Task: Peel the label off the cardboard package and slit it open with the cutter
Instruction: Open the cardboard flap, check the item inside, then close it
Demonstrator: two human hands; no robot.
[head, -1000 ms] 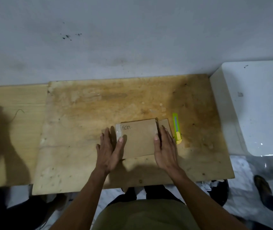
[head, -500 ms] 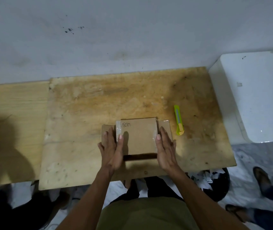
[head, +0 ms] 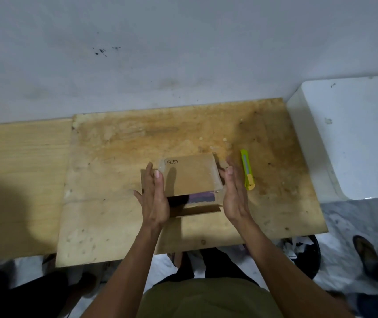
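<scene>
A flat brown cardboard package [head: 192, 175] lies on the stained plywood board [head: 114, 191], with handwriting near its far left corner and clear tape along both side edges. Its top panel is raised at the near edge, and something purple [head: 200, 198] shows in the gap above the lower flap [head: 197, 210]. My left hand [head: 154, 198] grips the package's left side with the thumb on top. My right hand [head: 234, 196] holds the right side, fingers straight along the edge. The yellow-green cutter [head: 247, 171] lies on the board just right of my right hand, untouched.
A white box-like block [head: 355, 138] stands against the board's right edge. A paler wooden surface [head: 20, 180] adjoins on the left, and a grey wall runs behind. Below the board's near right corner stands a dark bin of paper scraps [head: 298, 247]. Another person's shoe [head: 365, 251] is on the floor.
The top panel, which was lying flat under both palms, has been lifted at its near edge, exposing the purple content. Both hands turned from flat on top to gripping the sides.
</scene>
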